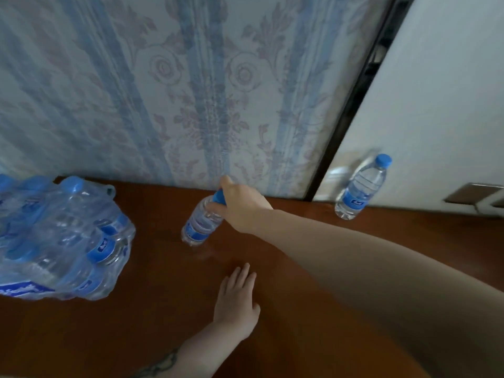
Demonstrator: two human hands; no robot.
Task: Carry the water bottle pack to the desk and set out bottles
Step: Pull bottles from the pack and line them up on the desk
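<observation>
Brown polished wood counter (169,317), glossy and hard, so bottle bases could slide on it. Patterned blue-and-cream curtain (191,91) hangs behind, soft fabric.

Water bottle pack (60,238) sits at the counter's left edge: thin clear shrink-wrap, crinkled and torn open at the top, blue caps showing. Probably heavy as a unit; the film looks slippery and stretchy, so support from below is safer than pulling on the wrap.

Right hand (242,205) reaches out, grip closed around the neck and blue cap of a bottle (200,225), tilted, base at or just above the counter. Thin ribbed plastic, full, light enough for one hand; the neck is the stiffest hold.

Left hand (236,301) rests flat, fingers spread, holding nothing.

Second bottle (360,189) stands upright far right, already set out.
</observation>
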